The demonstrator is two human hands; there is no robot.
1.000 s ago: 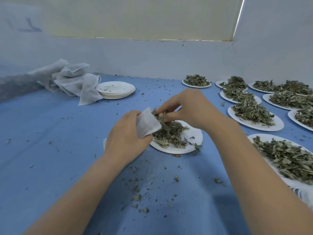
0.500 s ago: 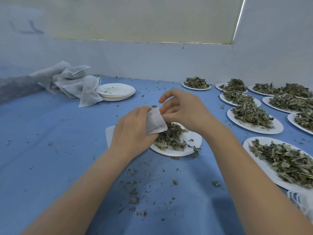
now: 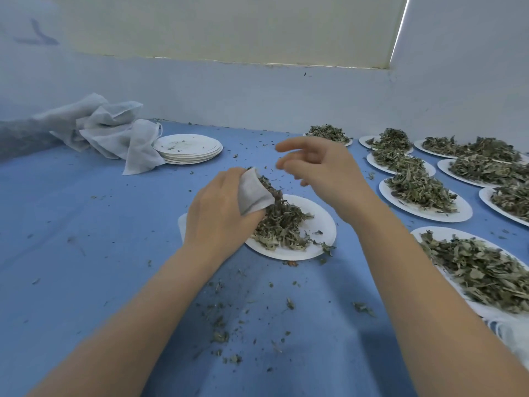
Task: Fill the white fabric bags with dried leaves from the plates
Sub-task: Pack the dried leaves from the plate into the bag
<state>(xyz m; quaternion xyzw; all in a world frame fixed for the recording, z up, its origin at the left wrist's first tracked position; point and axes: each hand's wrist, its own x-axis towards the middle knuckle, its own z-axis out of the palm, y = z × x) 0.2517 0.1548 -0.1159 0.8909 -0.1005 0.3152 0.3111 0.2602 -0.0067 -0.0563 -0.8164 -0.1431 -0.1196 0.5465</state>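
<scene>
At far left we see crumpled cloths (image 3: 111,133) beside stacked plates (image 3: 189,147) on the blue table (image 3: 71,224). Our left hand (image 3: 217,213) grips a small white bag (image 3: 253,193), mouth tilted right, leaves spilling onto the pile (image 3: 282,222) on the centre plate (image 3: 320,224). Our right hand (image 3: 323,167) hovers above that plate, fingers loosely spread, holding nothing. Heaped plates (image 3: 423,190) fill the right side.

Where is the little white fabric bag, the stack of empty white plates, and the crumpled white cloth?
small white fabric bag (image 3: 253,194), head view, on its side panel.
stack of empty white plates (image 3: 187,145), head view, top plate's face.
crumpled white cloth (image 3: 114,130), head view, middle folds.
</scene>
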